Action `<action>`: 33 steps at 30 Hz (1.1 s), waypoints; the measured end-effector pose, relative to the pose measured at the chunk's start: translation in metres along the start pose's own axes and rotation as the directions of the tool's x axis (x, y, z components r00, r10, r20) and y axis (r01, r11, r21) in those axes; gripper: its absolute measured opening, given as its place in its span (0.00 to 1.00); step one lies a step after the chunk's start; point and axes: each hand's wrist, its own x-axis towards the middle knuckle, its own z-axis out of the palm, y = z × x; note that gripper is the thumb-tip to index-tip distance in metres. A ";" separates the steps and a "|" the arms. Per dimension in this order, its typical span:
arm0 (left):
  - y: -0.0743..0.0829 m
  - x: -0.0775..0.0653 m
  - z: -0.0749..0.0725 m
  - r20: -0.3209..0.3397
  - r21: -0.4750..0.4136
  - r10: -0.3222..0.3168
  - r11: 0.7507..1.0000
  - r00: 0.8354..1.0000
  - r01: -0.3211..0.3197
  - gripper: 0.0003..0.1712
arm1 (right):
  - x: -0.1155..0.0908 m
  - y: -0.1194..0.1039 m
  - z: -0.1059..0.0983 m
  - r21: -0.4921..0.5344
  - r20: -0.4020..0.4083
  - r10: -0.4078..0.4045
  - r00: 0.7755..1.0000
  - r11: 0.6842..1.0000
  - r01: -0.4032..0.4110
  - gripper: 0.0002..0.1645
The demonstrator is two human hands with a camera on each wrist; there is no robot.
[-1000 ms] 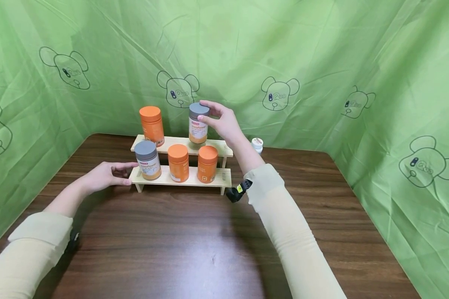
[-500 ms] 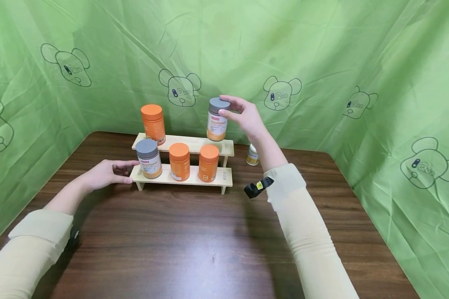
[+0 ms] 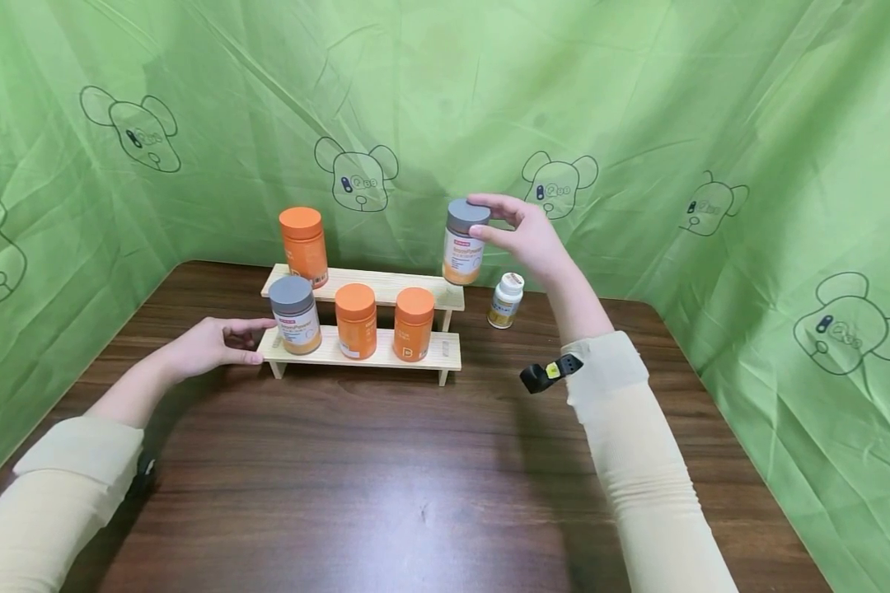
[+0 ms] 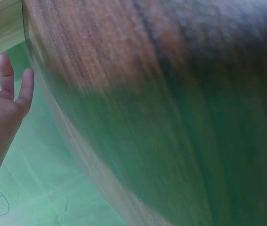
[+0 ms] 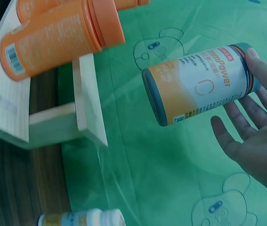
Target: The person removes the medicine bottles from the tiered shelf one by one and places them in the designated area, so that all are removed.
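Note:
My right hand (image 3: 522, 235) pinches a supplement jar (image 3: 463, 255) by its grey lid. The jar has a white and orange label and is off the shelf; in the right wrist view it shows apart from the wooden stand (image 5: 53, 123). My left hand (image 3: 209, 350) holds the left end of the two-step wooden stand (image 3: 437, 352), thumb at the front corner and forefinger behind. Beside that hand, a second grey-lidded jar (image 3: 297, 317) stands on the lower step with two orange jars (image 3: 356, 323). Another orange jar (image 3: 304, 247) stands on the upper step at left.
A small white-capped bottle (image 3: 506, 301) stands on the brown table (image 3: 386, 461), right of the stand and below the raised jar. Green cloth (image 3: 445, 91) with bear drawings hangs behind and along both sides. A black camera strap (image 3: 551, 373) is on the right wrist.
The right hand has carried the grey-lidded jar rightward from over the upper step to beyond its right end. The small bottle has come into full view. The left hand stays at the stand.

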 end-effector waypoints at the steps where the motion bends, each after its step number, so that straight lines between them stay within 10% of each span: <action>1: 0.000 0.000 0.000 0.000 0.000 0.001 1.000 1.000 -0.001 0.38 | -0.002 0.000 -0.003 0.004 -0.003 0.002 1.000 1.000 -0.002 0.29; 33: 0.007 -0.001 -0.001 0.002 -0.013 0.005 1.000 1.000 -0.005 0.37 | -0.051 0.057 -0.086 0.095 -0.214 0.052 0.976 0.995 -0.032 0.27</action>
